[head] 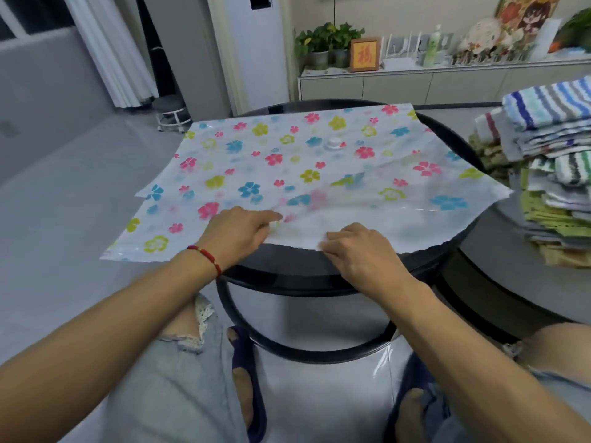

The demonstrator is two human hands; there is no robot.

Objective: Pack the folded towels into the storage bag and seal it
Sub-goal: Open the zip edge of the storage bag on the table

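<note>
The flowered storage bag lies flat over the round dark worktop, its corners hanging past the rim. Both hands work its near edge: the left hand pinches something small and pale, too blurred to name; the right hand has its fingers curled under, pinching the plastic. The folded towels are stacked at right, cut off by the frame.

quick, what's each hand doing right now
Left hand: pinching the storage bag at its near edge.
Right hand: fingers curled, gripping the same edge.

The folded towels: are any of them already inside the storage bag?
No: the folded towels sit stacked to the right, and the storage bag lies flat.
</note>
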